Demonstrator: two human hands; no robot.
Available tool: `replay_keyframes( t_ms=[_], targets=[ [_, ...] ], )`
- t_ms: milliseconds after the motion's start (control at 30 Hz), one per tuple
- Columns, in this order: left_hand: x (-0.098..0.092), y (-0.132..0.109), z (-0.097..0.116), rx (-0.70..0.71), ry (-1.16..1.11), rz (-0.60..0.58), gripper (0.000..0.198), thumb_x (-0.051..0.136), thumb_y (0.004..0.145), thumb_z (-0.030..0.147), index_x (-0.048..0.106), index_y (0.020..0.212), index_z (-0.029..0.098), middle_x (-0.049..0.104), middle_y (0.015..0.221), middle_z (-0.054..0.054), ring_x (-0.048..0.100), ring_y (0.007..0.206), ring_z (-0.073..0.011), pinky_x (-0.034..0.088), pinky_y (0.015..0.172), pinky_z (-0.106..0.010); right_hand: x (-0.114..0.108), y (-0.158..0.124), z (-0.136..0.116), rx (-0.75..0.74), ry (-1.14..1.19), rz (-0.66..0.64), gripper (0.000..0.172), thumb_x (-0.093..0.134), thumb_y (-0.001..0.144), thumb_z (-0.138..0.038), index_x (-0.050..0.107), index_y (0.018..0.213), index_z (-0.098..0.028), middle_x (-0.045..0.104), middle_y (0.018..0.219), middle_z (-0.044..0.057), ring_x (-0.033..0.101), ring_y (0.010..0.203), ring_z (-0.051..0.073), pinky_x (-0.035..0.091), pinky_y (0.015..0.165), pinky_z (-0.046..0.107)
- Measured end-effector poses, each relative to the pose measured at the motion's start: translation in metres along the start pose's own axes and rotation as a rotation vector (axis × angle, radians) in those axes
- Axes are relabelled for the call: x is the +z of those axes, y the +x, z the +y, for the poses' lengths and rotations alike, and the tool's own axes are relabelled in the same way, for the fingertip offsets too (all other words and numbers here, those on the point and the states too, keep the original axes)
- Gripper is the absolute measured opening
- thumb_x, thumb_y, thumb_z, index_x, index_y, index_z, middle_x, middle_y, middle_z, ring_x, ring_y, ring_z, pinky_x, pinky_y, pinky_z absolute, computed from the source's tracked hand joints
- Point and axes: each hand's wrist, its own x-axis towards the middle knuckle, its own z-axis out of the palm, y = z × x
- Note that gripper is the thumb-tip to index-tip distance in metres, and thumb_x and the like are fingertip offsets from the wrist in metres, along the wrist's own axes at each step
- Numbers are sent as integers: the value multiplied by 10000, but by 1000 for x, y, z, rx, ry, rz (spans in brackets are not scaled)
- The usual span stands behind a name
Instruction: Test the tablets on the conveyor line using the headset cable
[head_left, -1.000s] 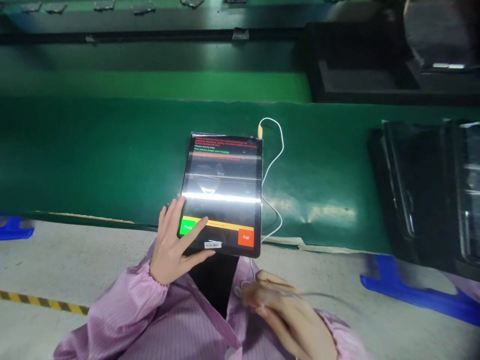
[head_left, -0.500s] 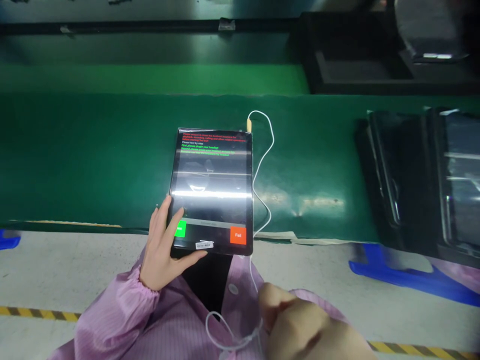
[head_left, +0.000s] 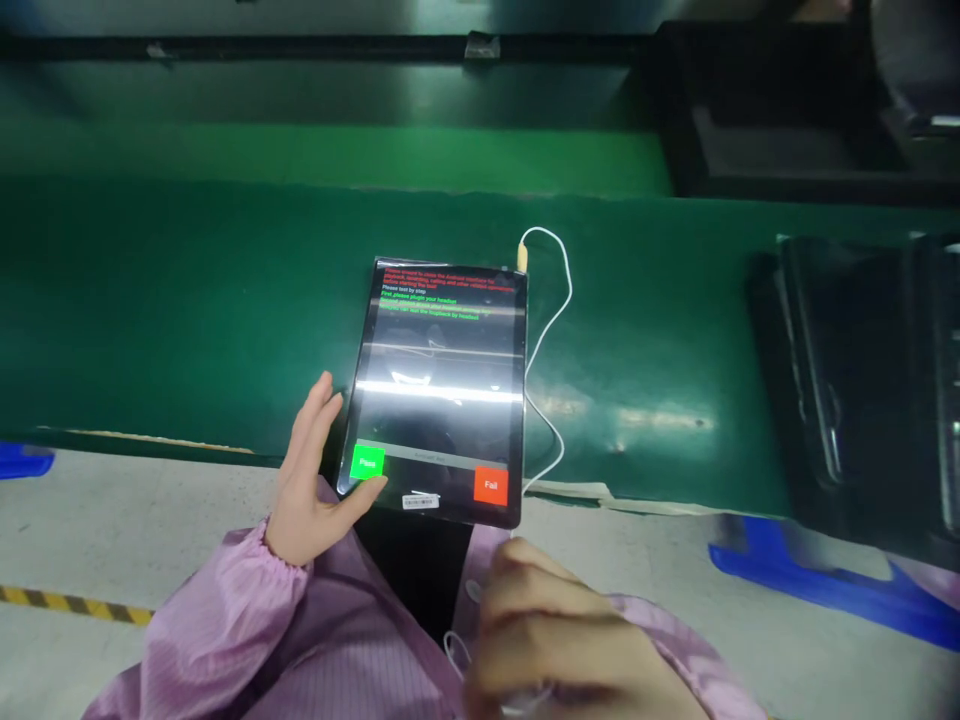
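A black tablet (head_left: 439, 390) lies on the green belt (head_left: 187, 290), overhanging its front edge, with its screen lit: red and green text at the top, a green Pass button and a red Fail button at the bottom. A white cable (head_left: 551, 330) is plugged into its top right corner and runs down its right side toward me. My left hand (head_left: 315, 480) rests against the tablet's lower left corner, fingers apart, thumb near the green button. My right hand (head_left: 547, 635) is low and close to my body, fingers curled around the white cable's lower end.
Dark glossy panels (head_left: 862, 380) stand on the belt at the right. A black tray (head_left: 787, 150) sits behind them at the top right. Blue plastic pieces (head_left: 825, 590) lie on the grey floor below the belt. A yellow-black floor stripe (head_left: 67, 603) shows at the lower left.
My left hand has slid off the screen to the tablet's left edge, uncovering the green button. My right hand has closed on the cable near my body. Screen text has changed slightly.
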Motion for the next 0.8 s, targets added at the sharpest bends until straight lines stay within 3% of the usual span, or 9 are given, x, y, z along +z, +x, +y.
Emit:
replay_keyframes(
  t_ms=[67,167,267,333,400,467,567,800],
  targets=[
    [-3,5,-4,-16,25,11,776,660,885,349,249,1541,298,322,1594,-136,324,1466,-330,287,1169,-610,-20,7,6,38,33,-175,324,413,1028,-250,724,1121,-236,747,997,47,670,920,152,593,800,305],
    [-6,9,-9,-56,45,-6,777,639,896,381,229,1549,291,354,1577,-148,331,1462,-334,214,1188,-627,-57,15,31,152,-41,-128,282,481,990,-171,690,1169,-235,733,1074,62,686,980,173,606,817,310],
    [-8,8,-9,-100,-2,-69,757,596,925,387,193,1558,290,366,1572,-149,324,1466,-327,146,1204,-626,-88,34,77,424,-60,237,136,623,923,-262,722,1017,-259,745,903,25,703,756,155,610,705,291],
    [-8,6,-8,-123,-26,-118,750,577,937,392,169,1560,301,369,1571,-144,301,1476,-327,99,1202,-642,-101,59,114,568,63,532,134,648,895,-302,717,972,-217,729,823,31,663,642,126,578,602,251],
    [-8,4,-6,-137,-36,-159,750,563,944,400,145,1561,314,367,1573,-141,298,1477,-330,69,1194,-659,-106,91,146,682,201,645,149,711,836,-292,699,918,-168,714,791,37,605,538,94,509,488,210],
    [-8,3,-5,-143,-39,-188,749,548,952,400,120,1561,321,356,1579,-144,327,1464,-329,53,1190,-664,-107,120,167,762,239,609,183,738,813,-310,679,809,-137,647,623,9,522,432,74,408,395,189],
    [-7,2,-5,-131,-16,-205,743,536,956,392,111,1560,312,357,1576,-155,366,1446,-323,61,1193,-651,-104,145,180,814,165,519,279,772,785,-370,662,697,-128,454,398,-58,397,341,62,290,340,189],
    [-6,3,-4,-87,68,-195,736,540,932,388,169,1551,245,399,1551,-160,354,1453,-311,92,1204,-594,-105,140,192,795,205,565,389,885,606,-461,703,733,-142,458,407,-62,405,353,70,277,326,196]
  ],
)
